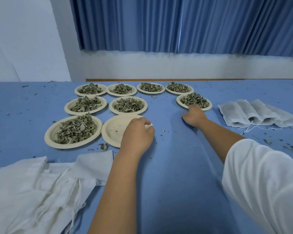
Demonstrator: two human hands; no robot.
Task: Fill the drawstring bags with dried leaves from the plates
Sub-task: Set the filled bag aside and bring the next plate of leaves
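Observation:
Several cream paper plates heaped with dried leaves sit on the blue table. An empty plate [114, 130] lies at the near middle; my left hand [137, 135] grips its right rim with curled fingers. My right hand [194, 115] reaches to the near rim of a full plate [207, 107] on the right and takes hold of that edge. A pile of flat white drawstring bags [41, 191] lies at the near left. Filled bags [257, 115] lie in a row at the right.
The full plate [74, 131] beside the empty one sits at the near left. Leaf crumbs are scattered over the blue table [167, 166]. A white wall and blue curtains stand behind the table's far edge.

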